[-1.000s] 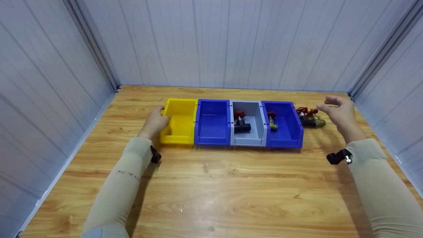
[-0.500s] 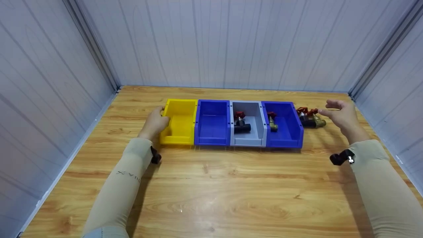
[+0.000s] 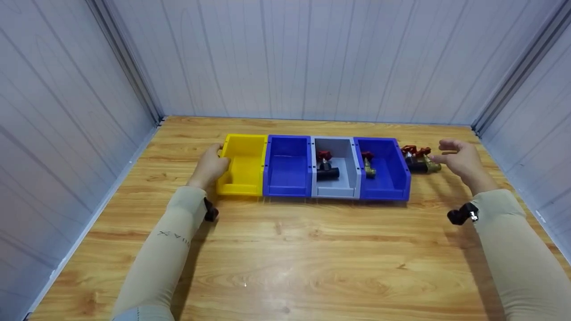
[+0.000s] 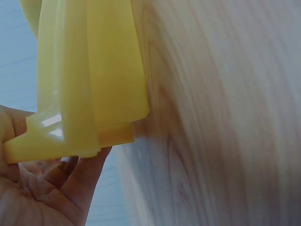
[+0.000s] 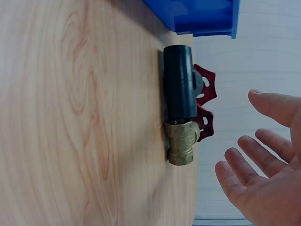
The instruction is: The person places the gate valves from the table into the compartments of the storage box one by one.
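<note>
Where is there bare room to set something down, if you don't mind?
The widest patch is the table in front of the bins, between the sleeves; a narrow strip lies between bins and back wall. Crowded: right of the bins, where valves lie close to the right hand.

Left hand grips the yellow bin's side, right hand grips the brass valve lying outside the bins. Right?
Wrong on the right hand: it isn't gripping the brass valve. The right wrist view shows its fingers spread, apart from the valve. The left hand does grip the yellow bin.
</note>
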Motion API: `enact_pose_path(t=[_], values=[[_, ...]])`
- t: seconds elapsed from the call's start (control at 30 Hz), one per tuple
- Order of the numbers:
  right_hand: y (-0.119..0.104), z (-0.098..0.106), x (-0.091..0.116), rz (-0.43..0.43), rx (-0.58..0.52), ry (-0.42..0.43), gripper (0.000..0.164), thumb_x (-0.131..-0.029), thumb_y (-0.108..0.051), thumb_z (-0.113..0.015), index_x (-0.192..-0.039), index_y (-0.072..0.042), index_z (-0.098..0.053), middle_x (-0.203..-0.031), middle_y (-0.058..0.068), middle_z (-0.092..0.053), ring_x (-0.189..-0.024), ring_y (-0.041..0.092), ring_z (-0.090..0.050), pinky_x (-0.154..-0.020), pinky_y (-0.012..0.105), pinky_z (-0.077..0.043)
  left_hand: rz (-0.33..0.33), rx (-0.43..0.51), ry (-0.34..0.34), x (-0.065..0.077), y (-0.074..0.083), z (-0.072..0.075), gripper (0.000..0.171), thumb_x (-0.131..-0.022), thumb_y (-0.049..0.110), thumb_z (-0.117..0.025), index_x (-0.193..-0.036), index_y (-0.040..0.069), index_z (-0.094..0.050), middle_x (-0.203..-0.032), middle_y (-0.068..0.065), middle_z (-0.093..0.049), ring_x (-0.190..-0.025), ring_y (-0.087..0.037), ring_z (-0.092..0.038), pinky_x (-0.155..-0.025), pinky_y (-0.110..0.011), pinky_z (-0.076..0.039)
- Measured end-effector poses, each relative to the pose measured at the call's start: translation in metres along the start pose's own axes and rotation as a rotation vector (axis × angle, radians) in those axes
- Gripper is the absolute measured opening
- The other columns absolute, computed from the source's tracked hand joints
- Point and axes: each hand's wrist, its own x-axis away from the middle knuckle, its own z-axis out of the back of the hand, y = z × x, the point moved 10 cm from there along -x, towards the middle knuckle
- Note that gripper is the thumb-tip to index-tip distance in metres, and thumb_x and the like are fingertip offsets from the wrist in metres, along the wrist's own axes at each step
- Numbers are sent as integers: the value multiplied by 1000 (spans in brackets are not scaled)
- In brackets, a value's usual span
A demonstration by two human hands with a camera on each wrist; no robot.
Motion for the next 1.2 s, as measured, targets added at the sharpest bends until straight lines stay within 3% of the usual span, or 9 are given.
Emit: enact_pose_path(t=[0.13, 0.33, 0.5, 0.63, 0.77, 0.87, 1.03, 1.2], values=[[3, -4, -3, 11, 21, -37, 75, -107, -21, -68, -167, 5, -31, -168, 32, -38, -154, 51, -38, -110, 42, -47, 13, 23, -4, 0, -1, -1, 66, -108, 11, -46, -171, 11, -29, -173, -16, -38, -151, -32, -44, -126, -54, -39], [9, -7, -7, 5, 21, -70, 73, -108, -16, -67, -167, 6, -30, -169, 33, -36, -156, 51, -35, -102, 28, -45, -10, 10, -5, 3, 3, -1, 63, -108, 12, -46, -169, 9, -32, -167, -18, -44, -144, -33, -49, -123, -54, -43], [15, -9, -9, 9, 19, -92, 76, -105, -12, -69, -166, 9, -29, -168, 36, -35, -155, 54, -35, -89, 12, -44, -8, 34, -10, 5, 3, -1, 64, -108, 11, -46, -170, 9, -31, -166, -18, -45, -143, -32, -49, -123, -53, -43], [19, -12, -10, 9, 34, -120, 78, -105, -11, -70, -166, 11, -27, -168, 39, -32, -153, 56, -36, -84, 9, -41, -10, 32, -12, 5, 3, -1, 65, -108, 10, -46, -171, 9, -29, -168, -18, -43, -147, -33, -48, -124, -53, -42], [23, -17, -11, -7, 63, -165, 78, -105, -9, -68, -166, 11, -24, -170, 39, -27, -154, 58, -34, -113, 39, -49, -2, 37, -11, 5, 2, -1, 66, -108, 10, -46, -171, 9, -29, -170, -17, -41, -149, -32, -47, -125, -53, -41], [26, -21, -11, -20, 76, -199, 79, -106, -7, -66, -167, 11, -20, -172, 39, -22, -155, 60, -30, -126, 66, -32, -5, 35, -3, 5, 2, -1, 65, -108, 11, -46, -170, 9, -30, -169, -17, -42, -149, -33, -47, -125, -54, -41], [29, -25, -13, -14, 93, -219, 81, -104, -5, -66, -167, 12, -18, -171, 40, -20, -156, 61, -24, -128, 68, -27, -7, 37, 5, 4, 2, -1, 63, -108, 11, -46, -169, 10, -33, -168, -17, -44, -148, -33, -48, -125, -54, -42], [30, -26, -16, -1, 139, -212, 78, -104, -5, -66, -166, 13, -21, -170, 41, -23, -154, 62, -29, -128, 68, -28, 1, 55, 5, 4, 0, -1, 62, -109, 10, -45, -170, 11, -32, -167, -16, -44, -146, -32, -49, -123, -53, -43]])
